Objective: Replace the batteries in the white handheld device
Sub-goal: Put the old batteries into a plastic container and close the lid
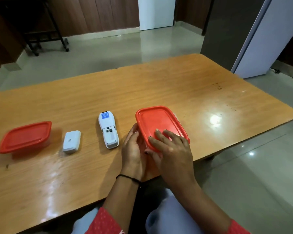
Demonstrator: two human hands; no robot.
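Note:
The white handheld device (108,130) lies face down on the wooden table (210,102), its battery compartment uncovered and showing no batteries. Its white battery cover (71,141) rests to the left of it. To its right stands a clear container with a red lid (157,122). My left hand (132,149) presses against that container's left side. My right hand (171,147) lies on the lid's near end, fingers spread over the top and thumb at the lid's near edge. What the container holds is hidden.
A second red-lidded container (25,136) sits at the table's left end. The table's near edge runs just under my wrists. Beyond the table are a tiled floor, a black wheeled stand (46,31) and a white panel (260,39) at the right.

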